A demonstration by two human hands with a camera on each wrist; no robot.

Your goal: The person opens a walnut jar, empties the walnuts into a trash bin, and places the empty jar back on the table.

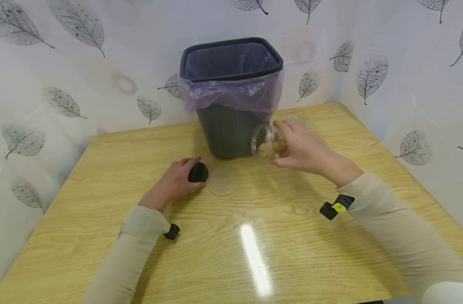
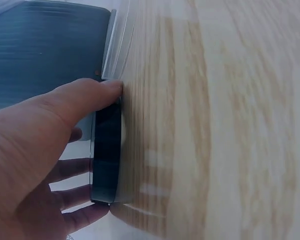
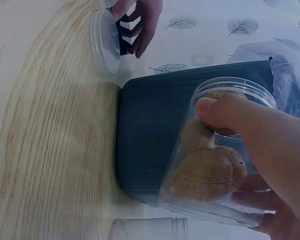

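My right hand (image 1: 305, 147) grips a clear plastic jar (image 3: 190, 165) by its sides. The jar is tilted, its open mouth facing left in the head view. Several walnuts (image 3: 202, 172) lie inside it. My left hand (image 1: 174, 181) holds a round black lid (image 1: 198, 173) by its edge, thumb on one side and fingers on the other. In the left wrist view the black lid (image 2: 107, 155) shows edge-on, close to the tabletop. Right beside it, a translucent round lid (image 1: 223, 181) lies on the table.
A dark bin (image 1: 231, 133) with a purple liner bag (image 1: 231, 95) stands at the back of the wooden table (image 1: 223, 257). Behind my right hand is a second clear container (image 3: 145, 230), mostly hidden in the head view. Leaf-patterned cloth (image 1: 140, 63) hangs around the table.
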